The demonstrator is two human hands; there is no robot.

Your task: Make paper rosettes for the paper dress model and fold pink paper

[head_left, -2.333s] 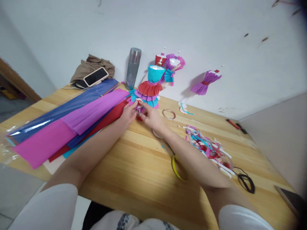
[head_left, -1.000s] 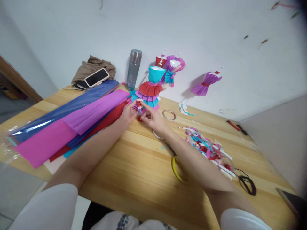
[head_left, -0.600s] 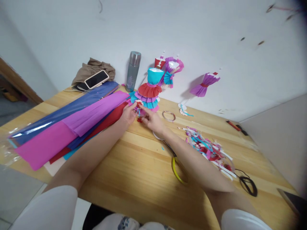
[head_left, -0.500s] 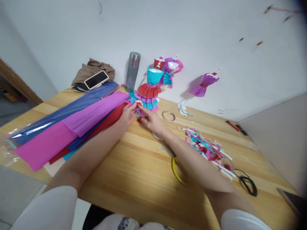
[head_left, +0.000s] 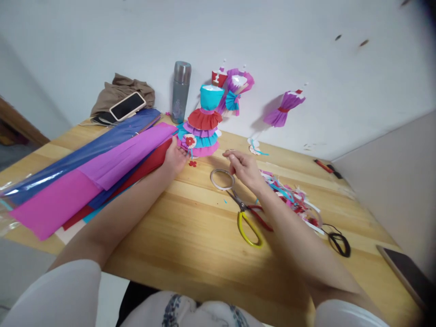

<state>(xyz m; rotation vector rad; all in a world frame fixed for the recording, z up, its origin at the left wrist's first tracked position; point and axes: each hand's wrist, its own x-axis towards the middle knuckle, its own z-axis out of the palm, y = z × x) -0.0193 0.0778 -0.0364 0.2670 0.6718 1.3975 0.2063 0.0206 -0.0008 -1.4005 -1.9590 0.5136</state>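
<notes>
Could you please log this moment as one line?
left hand: at tiered dress | right hand: near white ring | scissors, loose red flower: on table

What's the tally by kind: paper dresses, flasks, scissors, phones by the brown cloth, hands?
Paper dresses: 4 (tiered; red-topped, mostly hidden; turquoise-bowed; purple, red-belted)
Flasks: 1
Scissors: 1
Phones by the brown cloth: 1
Hands: 2 (left, right)
Total: 9
</notes>
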